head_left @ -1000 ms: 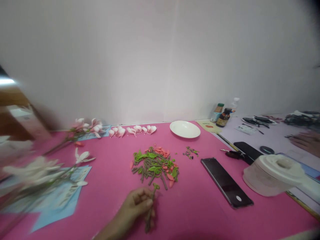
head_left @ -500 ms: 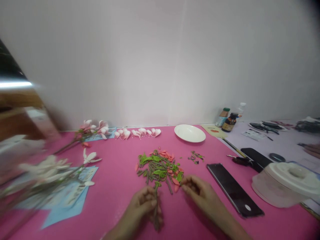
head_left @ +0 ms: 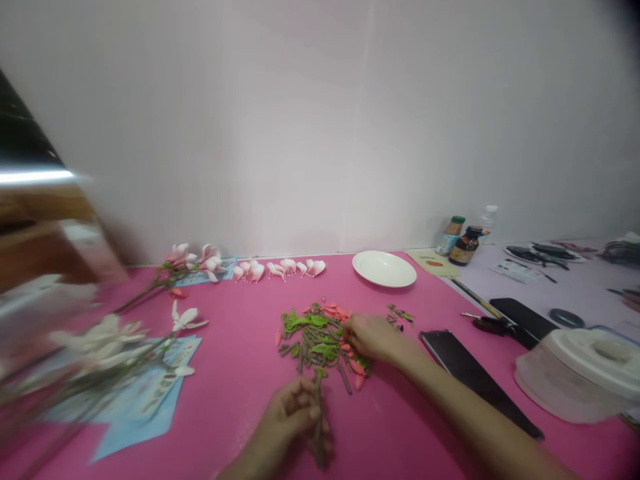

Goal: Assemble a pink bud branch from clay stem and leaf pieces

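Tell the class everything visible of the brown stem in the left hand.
The brown stem is a slim, plastic-looking rod with a green piece at its far end, pointing toward the pile of loose parts. The left hand grips it over the pink tabletop; its near end looks slightly blurred.

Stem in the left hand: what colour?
The stem is greyish brown, green at its top; head view.

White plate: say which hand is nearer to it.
Right. The right hand is at the pile of small pieces, on the near side of the white plate; the left hand, holding a brown stem, is farther off, toward the left.
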`<state>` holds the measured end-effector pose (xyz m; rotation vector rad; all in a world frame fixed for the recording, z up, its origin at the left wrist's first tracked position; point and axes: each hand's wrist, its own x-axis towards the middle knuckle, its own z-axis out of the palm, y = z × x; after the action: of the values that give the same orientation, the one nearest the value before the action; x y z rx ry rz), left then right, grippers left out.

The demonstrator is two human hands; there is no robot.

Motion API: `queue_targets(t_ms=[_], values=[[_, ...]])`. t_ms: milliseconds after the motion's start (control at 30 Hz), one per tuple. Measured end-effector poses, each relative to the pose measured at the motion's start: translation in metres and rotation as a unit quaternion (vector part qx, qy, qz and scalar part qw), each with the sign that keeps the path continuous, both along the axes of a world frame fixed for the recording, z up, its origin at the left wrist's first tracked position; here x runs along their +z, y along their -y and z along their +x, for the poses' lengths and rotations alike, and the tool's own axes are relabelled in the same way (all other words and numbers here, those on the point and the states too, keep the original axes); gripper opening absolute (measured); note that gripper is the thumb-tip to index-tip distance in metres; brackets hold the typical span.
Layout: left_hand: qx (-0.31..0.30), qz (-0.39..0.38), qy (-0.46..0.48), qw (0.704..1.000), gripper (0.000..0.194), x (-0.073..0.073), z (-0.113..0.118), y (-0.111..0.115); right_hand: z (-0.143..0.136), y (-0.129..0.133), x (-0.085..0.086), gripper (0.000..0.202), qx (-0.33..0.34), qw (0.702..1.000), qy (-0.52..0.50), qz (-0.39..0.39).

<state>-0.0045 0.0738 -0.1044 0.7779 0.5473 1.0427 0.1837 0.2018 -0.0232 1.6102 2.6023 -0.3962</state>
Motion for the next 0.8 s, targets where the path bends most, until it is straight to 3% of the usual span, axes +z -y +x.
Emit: queue_targets(t_ms=[200, 467, 667, 800], values=[[0.025, -0.001, 0.031, 0.999, 0.02, -0.006, 0.005, 0.0, 0.003, -0.008, 0.003, 0.009, 0.001, 0.997, 0.066, -0.027], [0.026, -0.005, 0.039, 0.999, 0.02, -0.007, 0.005, 0.001, 0.007, -0.014, 0.007, 0.016, -0.046, 0.997, 0.055, -0.013], [0.028, -0.004, 0.036, 0.999, 0.019, -0.008, 0.005, -0.001, 0.011, -0.016, 0.004, 0.02, -0.031, 0.999, 0.023, -0.029], [0.024, -0.007, 0.037, 0.999, 0.021, -0.008, 0.005, -0.001, 0.021, -0.02, 0.007, 0.026, -0.076, 0.997, 0.031, 0.009]])
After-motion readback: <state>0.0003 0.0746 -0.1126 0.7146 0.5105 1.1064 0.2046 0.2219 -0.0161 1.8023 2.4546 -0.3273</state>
